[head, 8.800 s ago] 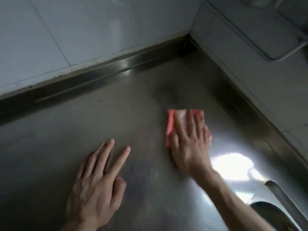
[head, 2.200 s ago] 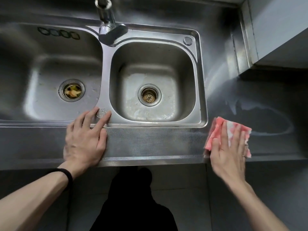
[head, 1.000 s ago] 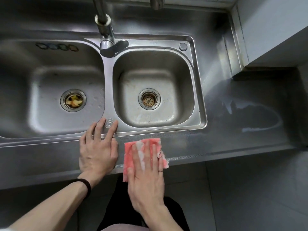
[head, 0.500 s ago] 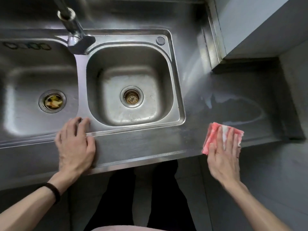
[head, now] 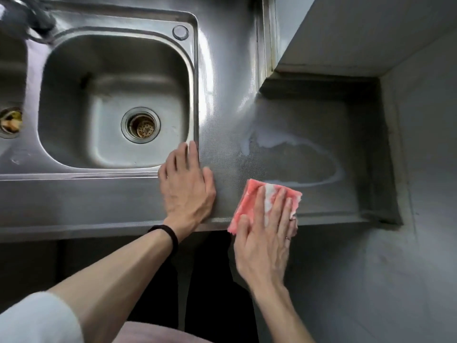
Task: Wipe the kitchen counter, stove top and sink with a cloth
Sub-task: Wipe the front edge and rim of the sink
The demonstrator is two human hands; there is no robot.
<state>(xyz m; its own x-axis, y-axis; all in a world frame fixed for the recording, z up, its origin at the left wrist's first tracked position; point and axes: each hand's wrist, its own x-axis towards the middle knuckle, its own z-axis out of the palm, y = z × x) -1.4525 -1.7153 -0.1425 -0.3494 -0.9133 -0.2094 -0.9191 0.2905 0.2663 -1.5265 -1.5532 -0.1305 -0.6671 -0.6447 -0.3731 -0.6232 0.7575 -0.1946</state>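
A folded pink and white cloth (head: 249, 196) lies on the steel counter (head: 309, 120) near its front edge, right of the sink. My right hand (head: 264, 233) presses flat on the cloth with straight fingers. My left hand (head: 186, 188) rests flat on the counter just left of the cloth, its fingertips at the front right corner of the right sink basin (head: 113, 78). A black band sits on my left wrist. A damp streak (head: 296, 149) curves across the counter beyond the cloth.
The left basin's drain (head: 10, 122) with food scraps shows at the left edge. The faucet base (head: 37, 18) is at top left. A wall block (head: 346, 33) overhangs the counter's back right. A raised lip (head: 378, 149) bounds the counter's right end. The floor lies below.
My left hand has slid right along the counter's front to the right basin's corner. The right hand with the cloth stays near the front edge, now close beside the left hand.
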